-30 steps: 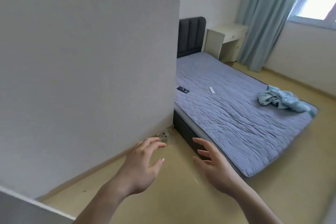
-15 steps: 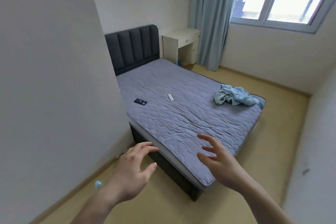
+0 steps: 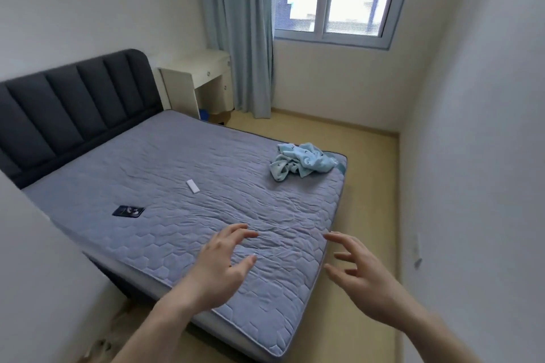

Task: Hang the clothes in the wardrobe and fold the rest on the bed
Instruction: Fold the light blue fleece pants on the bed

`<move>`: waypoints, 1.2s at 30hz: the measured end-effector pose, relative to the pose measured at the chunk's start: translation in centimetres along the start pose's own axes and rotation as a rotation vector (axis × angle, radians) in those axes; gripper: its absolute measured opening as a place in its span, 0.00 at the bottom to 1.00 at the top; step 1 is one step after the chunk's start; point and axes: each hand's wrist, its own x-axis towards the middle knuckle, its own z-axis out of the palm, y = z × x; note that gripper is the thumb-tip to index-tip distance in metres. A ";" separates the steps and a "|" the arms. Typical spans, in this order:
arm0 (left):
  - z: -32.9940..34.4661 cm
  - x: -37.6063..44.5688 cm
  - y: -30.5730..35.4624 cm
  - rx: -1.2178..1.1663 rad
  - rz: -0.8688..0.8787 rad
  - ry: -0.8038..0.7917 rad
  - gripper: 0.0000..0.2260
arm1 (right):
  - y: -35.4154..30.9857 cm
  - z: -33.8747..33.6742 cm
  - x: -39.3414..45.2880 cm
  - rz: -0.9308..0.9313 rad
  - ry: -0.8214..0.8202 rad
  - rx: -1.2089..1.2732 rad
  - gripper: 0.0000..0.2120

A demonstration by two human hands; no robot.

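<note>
A wide bed (image 3: pixel 165 162) with a grey-blue quilted mattress and dark padded headboard fills the room. A crumpled light-blue garment (image 3: pixel 300 163) lies on the mattress at its far right corner. Above the bed's near end, the left hand (image 3: pixel 219 268) and right hand (image 3: pixel 361 277) hover apart, fingers spread and loose, holding nothing. A small dark phone (image 3: pixel 128 211) and a white rectangular remote (image 3: pixel 193 186) lie mid-mattress.
</note>
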 end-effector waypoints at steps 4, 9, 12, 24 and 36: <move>2.2 9.2 2.9 0.050 0.072 -0.094 0.17 | 2.7 -4.7 3.3 0.100 0.087 -0.009 0.23; 5.8 19.5 6.2 0.052 0.124 -0.165 0.17 | 6.9 -10.4 8.8 0.154 0.135 -0.011 0.23; 8.3 25.2 7.2 0.046 0.094 -0.170 0.17 | 9.9 -13.6 13.6 0.165 0.106 -0.009 0.23; 11.8 39.5 8.2 -0.004 -0.210 -0.031 0.15 | 17.4 -25.1 36.6 0.104 -0.139 -0.013 0.20; 13.6 52.7 0.2 -0.040 -0.503 0.071 0.15 | 21.3 -25.7 57.7 0.107 -0.416 -0.152 0.20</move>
